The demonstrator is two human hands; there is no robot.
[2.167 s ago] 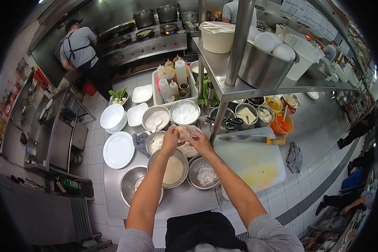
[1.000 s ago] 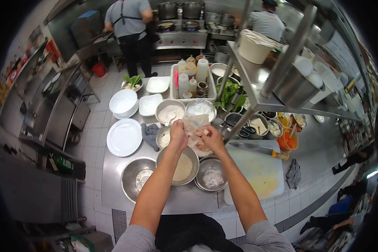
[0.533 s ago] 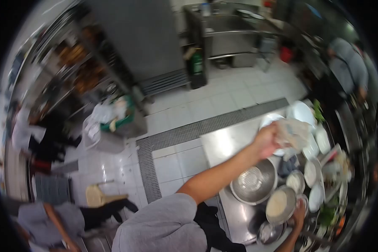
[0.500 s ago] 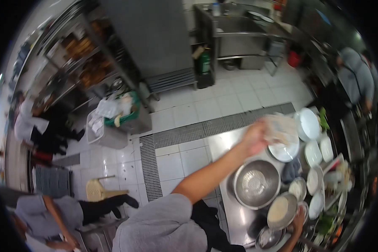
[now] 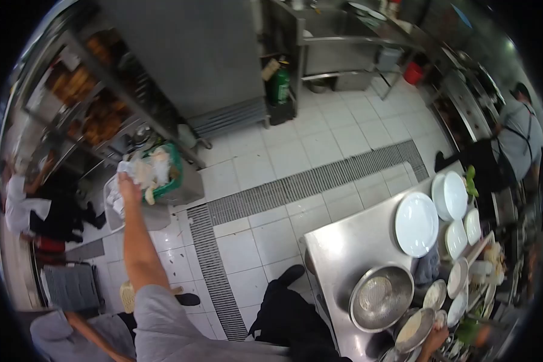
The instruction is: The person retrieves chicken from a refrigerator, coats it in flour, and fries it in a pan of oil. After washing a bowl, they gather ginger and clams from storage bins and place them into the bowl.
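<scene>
Green bin [image 5: 174, 175] under left hand [image 5: 127, 184], no legible writing

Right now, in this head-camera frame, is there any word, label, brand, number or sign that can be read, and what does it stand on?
None can be read.
Green cylinder standing on the white tiled floor: its pale label is too small and blurred to read.
Stacked white round plates and steel mixing bowl: no lettering shows.

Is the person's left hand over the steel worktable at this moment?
No. The left hand is stretched out to the side, over the waste bin on the tiled floor, well away from the steel worktable.
</scene>
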